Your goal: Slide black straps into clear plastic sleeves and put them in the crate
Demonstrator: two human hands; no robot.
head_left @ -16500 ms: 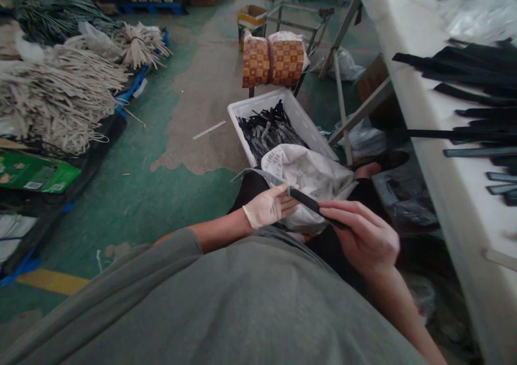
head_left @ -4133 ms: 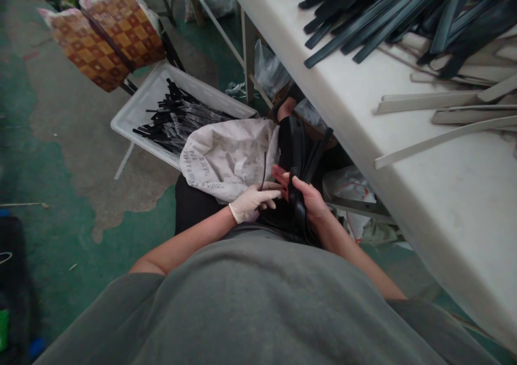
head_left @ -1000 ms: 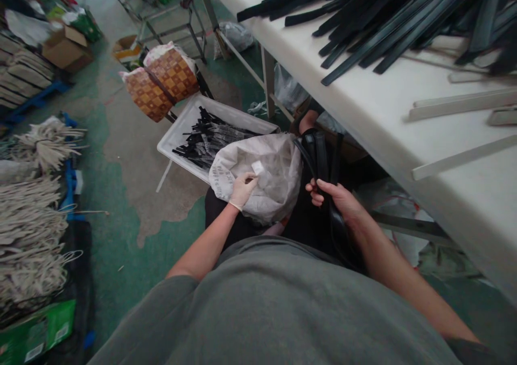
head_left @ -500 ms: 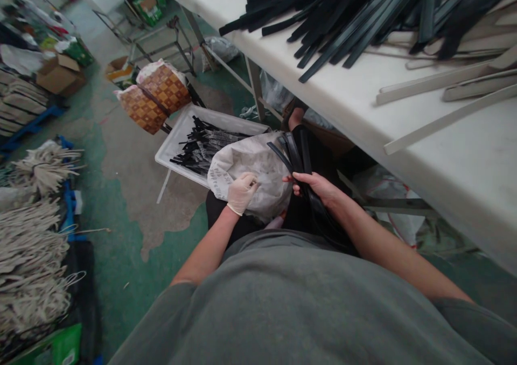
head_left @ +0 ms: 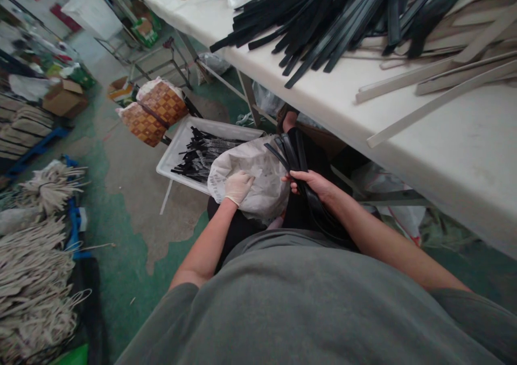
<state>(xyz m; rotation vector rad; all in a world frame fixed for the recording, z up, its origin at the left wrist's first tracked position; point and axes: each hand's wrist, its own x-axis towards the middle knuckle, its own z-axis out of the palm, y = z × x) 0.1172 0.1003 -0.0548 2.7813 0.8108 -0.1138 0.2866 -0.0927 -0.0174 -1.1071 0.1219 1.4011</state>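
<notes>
My left hand [head_left: 238, 186], in a white glove, rests on a crumpled white sack [head_left: 258, 176] on my lap, fingers curled against the cloth. My right hand [head_left: 313, 183] is bare and wrapped round a bundle of black strips [head_left: 293, 152] that runs from my lap up past the sack. Behind the sack, a white tray [head_left: 173, 152] on the floor holds several short black strips [head_left: 202, 152].
A white table [head_left: 444, 139] on the right carries a heap of long black strips [head_left: 335, 15] and pale strips [head_left: 424, 79]. A checkered bundle [head_left: 155, 112] sits beyond the tray. Piles of beige cord [head_left: 36, 257] lie on the left of the green floor.
My gloved left hand has settled a little lower on the sack. My right hand keeps its grip on the black strips. My view has tilted up, showing more of the table.
</notes>
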